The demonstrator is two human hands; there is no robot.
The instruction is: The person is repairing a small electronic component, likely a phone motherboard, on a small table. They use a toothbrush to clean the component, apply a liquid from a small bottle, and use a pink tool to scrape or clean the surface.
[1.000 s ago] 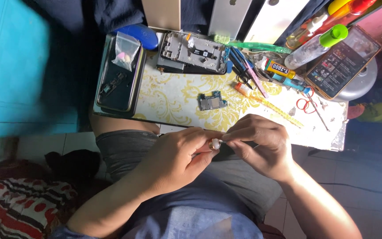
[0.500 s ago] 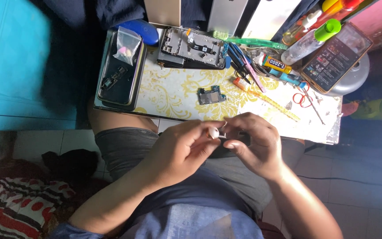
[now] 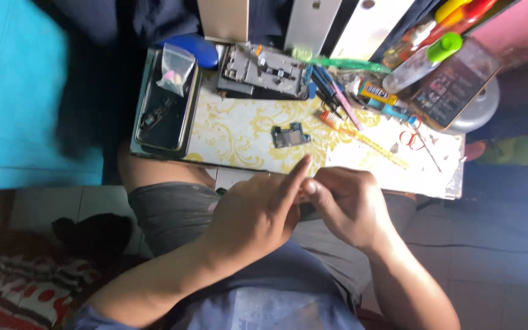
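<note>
My left hand (image 3: 255,214) and my right hand (image 3: 344,206) meet over my lap, just in front of the table's front edge (image 3: 239,165). Between them they pinch a small dark part (image 3: 307,211), mostly hidden by the fingers. My left index finger sticks up towards the table while the other fingers stay curled on the part. My right hand's fingers are curled around it from the right. A small circuit board (image 3: 290,135) lies on the yellow patterned cloth just beyond my hands.
An opened phone frame (image 3: 264,72) lies at the back. A dark phone (image 3: 163,110) with a small plastic bag (image 3: 175,64) on it lies at the left. Screwdrivers and tweezers (image 3: 337,101), a green-capped bottle (image 3: 420,58) and red-handled scissors (image 3: 407,135) crowd the right.
The view has shifted slightly. My left index finger has lifted and now points up, and the small part that showed between my fingertips is now mostly covered.
</note>
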